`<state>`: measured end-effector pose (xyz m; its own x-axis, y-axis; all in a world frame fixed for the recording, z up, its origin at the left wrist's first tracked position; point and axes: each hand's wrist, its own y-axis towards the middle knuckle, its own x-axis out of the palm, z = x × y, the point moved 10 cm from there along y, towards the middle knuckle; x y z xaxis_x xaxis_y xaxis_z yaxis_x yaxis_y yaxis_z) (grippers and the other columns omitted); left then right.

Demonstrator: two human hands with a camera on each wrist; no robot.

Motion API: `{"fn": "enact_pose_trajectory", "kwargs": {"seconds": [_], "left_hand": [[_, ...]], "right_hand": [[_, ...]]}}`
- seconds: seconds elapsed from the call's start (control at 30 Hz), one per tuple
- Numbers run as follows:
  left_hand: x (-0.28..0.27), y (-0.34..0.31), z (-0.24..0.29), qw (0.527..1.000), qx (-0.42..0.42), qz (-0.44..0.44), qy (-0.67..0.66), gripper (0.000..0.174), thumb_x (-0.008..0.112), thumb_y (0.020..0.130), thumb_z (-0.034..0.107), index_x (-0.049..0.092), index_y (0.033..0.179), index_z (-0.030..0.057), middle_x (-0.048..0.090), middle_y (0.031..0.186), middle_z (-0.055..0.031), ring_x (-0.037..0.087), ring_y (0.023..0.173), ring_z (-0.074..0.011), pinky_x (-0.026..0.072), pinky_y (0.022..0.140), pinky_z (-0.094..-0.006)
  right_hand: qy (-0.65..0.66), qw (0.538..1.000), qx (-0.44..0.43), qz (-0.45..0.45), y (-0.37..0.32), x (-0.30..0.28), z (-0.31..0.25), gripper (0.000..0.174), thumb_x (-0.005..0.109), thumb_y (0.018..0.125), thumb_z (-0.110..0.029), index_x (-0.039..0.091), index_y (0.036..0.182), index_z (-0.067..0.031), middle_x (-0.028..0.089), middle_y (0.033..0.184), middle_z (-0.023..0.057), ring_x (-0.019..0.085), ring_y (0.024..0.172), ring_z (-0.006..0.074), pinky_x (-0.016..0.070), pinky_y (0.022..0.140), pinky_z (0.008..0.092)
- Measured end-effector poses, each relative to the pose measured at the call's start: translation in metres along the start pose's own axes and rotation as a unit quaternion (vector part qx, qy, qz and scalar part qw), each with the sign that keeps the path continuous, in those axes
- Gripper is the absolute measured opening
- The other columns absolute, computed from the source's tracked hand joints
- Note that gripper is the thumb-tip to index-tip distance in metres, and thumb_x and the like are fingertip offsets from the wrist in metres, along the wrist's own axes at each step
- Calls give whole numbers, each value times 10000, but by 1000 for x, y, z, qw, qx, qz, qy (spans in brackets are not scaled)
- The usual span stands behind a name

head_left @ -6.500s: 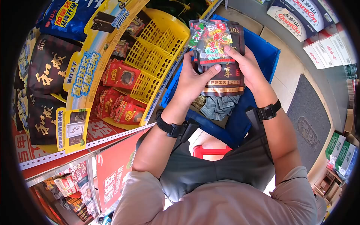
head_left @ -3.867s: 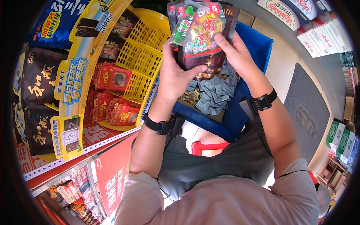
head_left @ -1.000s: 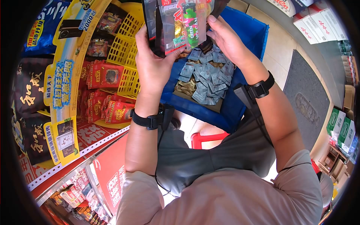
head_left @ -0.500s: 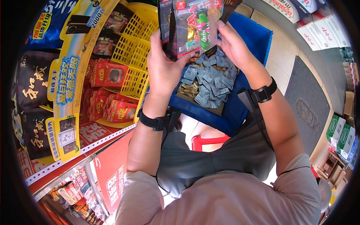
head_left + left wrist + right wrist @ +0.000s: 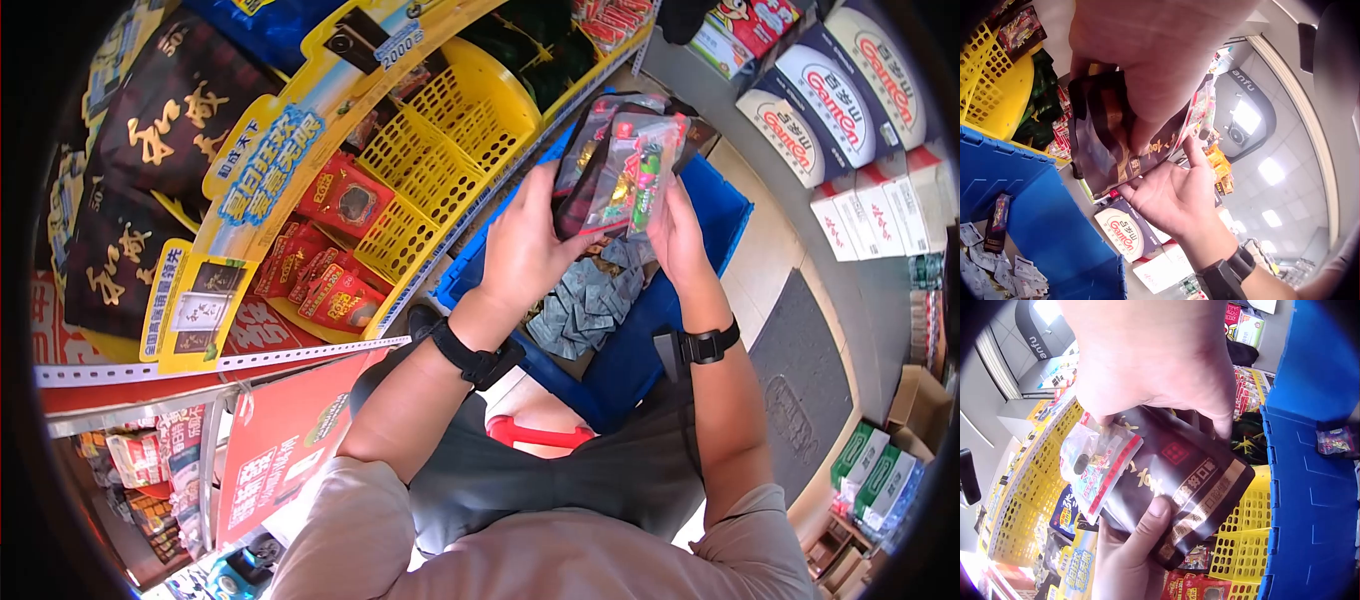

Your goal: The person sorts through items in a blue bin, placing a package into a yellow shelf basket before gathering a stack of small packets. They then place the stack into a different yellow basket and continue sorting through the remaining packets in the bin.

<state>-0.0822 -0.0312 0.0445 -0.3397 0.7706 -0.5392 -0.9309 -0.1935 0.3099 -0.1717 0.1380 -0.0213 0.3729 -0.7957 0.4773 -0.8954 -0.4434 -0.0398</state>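
Observation:
In the head view, my left hand (image 5: 525, 240) grips the left side of dark pouches (image 5: 575, 205), its thumb low across the front. A clear packet (image 5: 625, 190) with gold and green contents lies over them. My right hand (image 5: 680, 235) holds the right side. The right wrist view shows the dark pouch (image 5: 1175, 462) between both hands, the left thumb pressed on its face and the clear packet (image 5: 1100, 465) beside it. Below the hands stands a blue bin (image 5: 725, 205) with many grey-blue sachets (image 5: 585, 305); a small dark packet (image 5: 999, 225) lies on them in the left wrist view.
A yellow slotted rack (image 5: 425, 150) with red packets (image 5: 340, 295) stands left of the bin, beside large dark bags (image 5: 150, 140). Boxes (image 5: 820, 95) are stacked at the upper right. A grey mat (image 5: 800, 375) lies on the floor, and a red stool (image 5: 540, 435) shows between the legs.
The head view has turned and shifted. Both hands and the held pouches appear farther right and lower in it, with the pouch tops now in view. Both hands still hold them.

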Motion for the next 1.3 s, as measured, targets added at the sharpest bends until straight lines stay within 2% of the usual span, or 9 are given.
{"fn": "enact_pose_trajectory", "kwargs": {"seconds": [0.03,0.2,0.4,0.63,0.7,0.93,1.03,1.13,1.3], "left_hand": [[0,-1,-2,1000,-7,-1,-4,891,963,687,145,408,1377,42,674,1091,-217,712,978,-395,580,810,-440],[4,-1,-11,998,-59,-30,-21,899,961,686,160,404,1379,27,662,1111,-238,707,999,-407,580,801,-450],[-6,-3,-4,1000,-5,-3,16,872,956,692,163,415,1362,27,658,1116,-251,715,937,-415,583,763,-455],[-2,-5,-11,999,-28,-26,-8,792,942,714,169,430,1303,37,655,1086,-234,726,903,-384,584,718,-433],[-3,-5,-9,1000,-21,-23,-2,784,941,716,170,430,1296,39,654,1078,-230,728,894,-373,582,703,-427],[-7,-5,-5,1000,-5,-6,18,794,945,710,184,426,1291,31,656,1075,-246,699,931,-441,573,763,-459],[-3,-5,-12,999,-32,-31,12,815,947,704,183,415,1297,14,667,1077,-261,688,975,-460,568,793,-463],[2,-4,-19,996,-70,-57,-2,837,951,696,168,402,1304,-3,680,1070,-269,688,1000,-458,569,807,-462],[1,-4,-20,994,-85,-54,-32,842,952,696,136,391,1306,-12,707,1056,-255,709,1015,-435,581,835,-446]], "right_hand": [[-12,1000,0,-6,0,1,-1,527,364,1131,-334,361,1566,-37,465,1571,99,451,1449,221,334,1221,415],[11,1000,-15,-24,0,7,-3,485,425,1130,-330,394,1522,-45,501,1515,93,504,1394,197,414,1159,381],[-2,999,-6,-33,0,6,3,511,428,1130,-344,370,1545,-51,493,1526,87,499,1400,193,417,1158,372],[-10,999,-4,-35,1,2,8,518,421,1133,-351,363,1552,-53,491,1526,88,499,1400,190,427,1154,373],[-27,999,2,-40,1,4,8,527,373,1134,-357,351,1566,-57,467,1563,82,464,1436,203,365,1199,400],[-38,998,18,-37,1,4,12,528,348,1134,-348,346,1570,-51,449,1585,89,442,1458,213,325,1229,411],[-45,998,15,-46,2,5,12,533,358,1135,-356,343,1570,-47,460,1572,92,456,1445,206,342,1218,405],[-59,997,17,-38,0,8,10,535,433,1125,-404,377,1536,-66,510,1495,79,521,1372,198,447,1126,406],[-133,990,30,-44,-5,9,13,613,440,1117,-441,315,1580,-59,461,1541,98,493,1389,223,433,1135,431]]}}
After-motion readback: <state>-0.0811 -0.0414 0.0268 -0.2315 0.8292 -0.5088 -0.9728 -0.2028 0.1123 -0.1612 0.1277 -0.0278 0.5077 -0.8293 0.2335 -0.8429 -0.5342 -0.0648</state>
